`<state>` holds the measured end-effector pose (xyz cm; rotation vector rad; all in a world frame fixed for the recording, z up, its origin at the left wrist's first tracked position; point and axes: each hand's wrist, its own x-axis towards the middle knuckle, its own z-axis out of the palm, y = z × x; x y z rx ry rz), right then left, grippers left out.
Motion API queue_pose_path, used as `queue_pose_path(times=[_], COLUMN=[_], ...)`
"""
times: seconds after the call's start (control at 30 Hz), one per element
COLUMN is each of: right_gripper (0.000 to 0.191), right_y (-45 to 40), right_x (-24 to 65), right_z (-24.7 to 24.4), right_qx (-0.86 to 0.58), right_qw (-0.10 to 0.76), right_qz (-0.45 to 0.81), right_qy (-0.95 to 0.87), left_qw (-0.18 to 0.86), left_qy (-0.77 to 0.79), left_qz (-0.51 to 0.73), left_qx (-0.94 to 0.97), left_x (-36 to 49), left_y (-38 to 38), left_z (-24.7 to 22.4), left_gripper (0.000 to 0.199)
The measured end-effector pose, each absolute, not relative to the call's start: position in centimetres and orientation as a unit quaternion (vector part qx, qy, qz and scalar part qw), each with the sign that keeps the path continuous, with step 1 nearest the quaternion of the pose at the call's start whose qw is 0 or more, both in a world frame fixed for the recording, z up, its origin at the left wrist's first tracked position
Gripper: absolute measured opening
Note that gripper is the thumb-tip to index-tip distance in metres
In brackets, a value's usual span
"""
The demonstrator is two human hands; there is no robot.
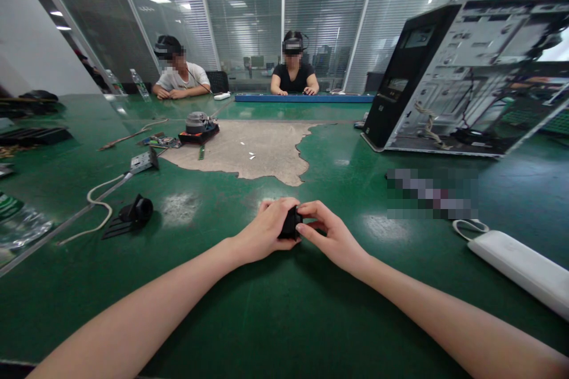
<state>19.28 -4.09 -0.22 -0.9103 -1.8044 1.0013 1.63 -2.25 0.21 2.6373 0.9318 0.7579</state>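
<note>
A small black boxy part is held just above the green tabletop at the middle of the view. Wrapped round its left side and top is my left hand, fingers closed on it. My right hand pinches its right edge between thumb and fingertips. Much of the part is hidden by the fingers, so its exact kind cannot be made out. To the left lies another black part with a round opening, apart from both hands.
An open computer case stands at right, near a white power strip. A fan-topped heatsink sits on the bare patch. A metal bracket, cable and plastic bottle lie left. Two people sit across the table.
</note>
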Motion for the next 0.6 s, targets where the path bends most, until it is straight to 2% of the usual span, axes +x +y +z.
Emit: queue_pose_path(times=[0.17, 0.27, 0.6], right_gripper=[0.023, 0.018, 0.014], right_y=[-4.0, -4.0, -4.0], right_x=[19.1, 19.21, 19.24], right_z=[-0.2, -0.14, -0.22], right_qx=[-0.387, -0.377, -0.373], right_qw=[0.407, 0.394, 0.429], right_qz=[0.421, 0.423, 0.398], right_qy=[-0.713, -0.723, -0.72], left_qw=[0.117, 0.116, 0.103], left_qy=[0.319, 0.322, 0.321], left_qz=[0.262, 0.257, 0.263], left_qx=[0.903, 0.904, 0.904], left_x=[1.65, 1.62, 1.51], left_y=[-2.11, -2.16, -2.35], left_z=[-0.01, 0.06, 0.14], left_gripper=[0.063, 0.061, 0.06])
